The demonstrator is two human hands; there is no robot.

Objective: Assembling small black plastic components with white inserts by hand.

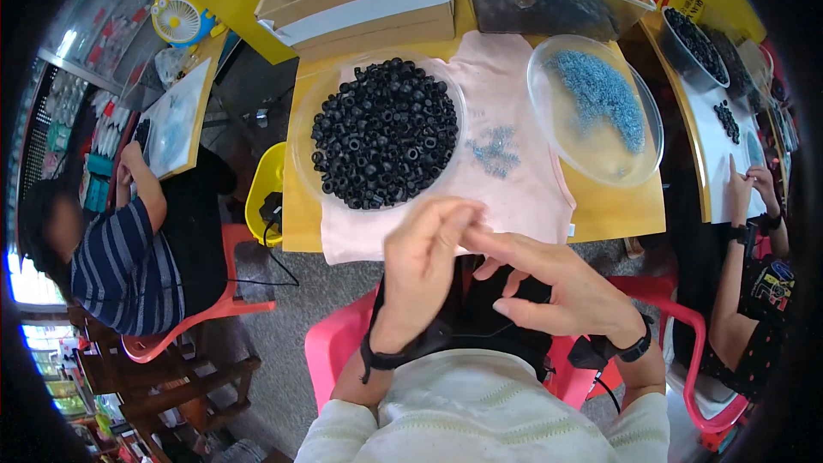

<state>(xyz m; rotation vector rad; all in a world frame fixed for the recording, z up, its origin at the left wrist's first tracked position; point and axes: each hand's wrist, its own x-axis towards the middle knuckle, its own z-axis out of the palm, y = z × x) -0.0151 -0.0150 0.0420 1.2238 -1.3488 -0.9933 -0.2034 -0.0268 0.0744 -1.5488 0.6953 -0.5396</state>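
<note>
My left hand (429,261) is held above the near edge of the pink cloth (523,206), its fingers pressed together and slightly blurred. Against its fingertips rests the long index finger of my right hand (561,283); the thumb there stands apart and the other fingers are loosely bent. Anything pinched in the left fingers is hidden. Beyond my hands, a round clear tray (306,173) is heaped with small black hollow caps (386,133). A small scatter of clear bluish pieces (493,153) lies on the cloth. More such pieces (600,94) fill part of another round clear tray (557,150).
A cardboard box (369,13) and a clear bin (549,4) of black parts stand along the table's far side. A yellow basket (267,180) is at the left. Co-workers sit at tables on both sides: a striped shirt (120,266) left, another person's hands (744,189) right.
</note>
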